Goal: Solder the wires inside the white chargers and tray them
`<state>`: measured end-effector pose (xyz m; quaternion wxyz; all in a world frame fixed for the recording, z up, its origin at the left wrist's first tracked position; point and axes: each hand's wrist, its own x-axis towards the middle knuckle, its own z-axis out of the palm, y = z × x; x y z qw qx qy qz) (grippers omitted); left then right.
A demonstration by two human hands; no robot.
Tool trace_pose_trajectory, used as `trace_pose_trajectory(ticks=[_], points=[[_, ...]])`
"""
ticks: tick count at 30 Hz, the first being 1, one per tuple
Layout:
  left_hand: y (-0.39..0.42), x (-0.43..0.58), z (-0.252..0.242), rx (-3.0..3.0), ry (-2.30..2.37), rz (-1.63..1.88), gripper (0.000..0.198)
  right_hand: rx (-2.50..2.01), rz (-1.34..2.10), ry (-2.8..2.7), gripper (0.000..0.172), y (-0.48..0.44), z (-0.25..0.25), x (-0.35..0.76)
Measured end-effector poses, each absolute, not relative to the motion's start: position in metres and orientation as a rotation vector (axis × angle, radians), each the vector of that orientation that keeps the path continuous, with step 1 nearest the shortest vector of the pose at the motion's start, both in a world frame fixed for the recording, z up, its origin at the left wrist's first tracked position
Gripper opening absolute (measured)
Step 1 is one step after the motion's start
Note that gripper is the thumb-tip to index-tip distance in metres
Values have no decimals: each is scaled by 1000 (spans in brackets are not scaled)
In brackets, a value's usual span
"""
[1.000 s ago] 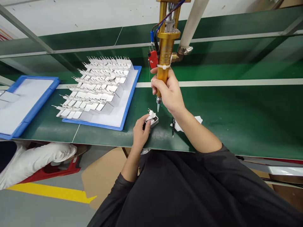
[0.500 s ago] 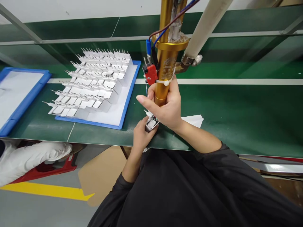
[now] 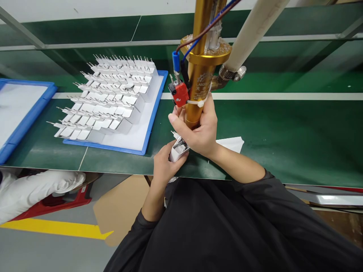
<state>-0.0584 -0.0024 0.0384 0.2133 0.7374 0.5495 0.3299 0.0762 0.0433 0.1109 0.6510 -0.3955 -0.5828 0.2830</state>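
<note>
Gripping the gold cylinder (image 3: pixel 200 85) in your right hand (image 3: pixel 200 131), you are holding its lower end near the white housing (image 3: pixel 177 153), which your left hand (image 3: pixel 163 163) is grasping by the green bench's (image 3: pixel 283 143) front edge. Your right hand is hiding the cylinder's tip. Pronged white units (image 3: pixel 110 100) are standing on the blue-edged tray (image 3: pixel 152 121).

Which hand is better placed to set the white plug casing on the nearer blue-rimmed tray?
Probably the left hand: it holds the white plug casing and is closer to that blue-rimmed tray, while the right hand is wrapped around the gold dispenser.
</note>
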Motion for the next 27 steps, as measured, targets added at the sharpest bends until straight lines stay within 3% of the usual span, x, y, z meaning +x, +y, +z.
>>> trace_pose_trajectory(ticks=[27], points=[[-2, -59, 38, 2008, 1504, 891, 37, -846, 699, -1379, 33, 39, 113, 76]])
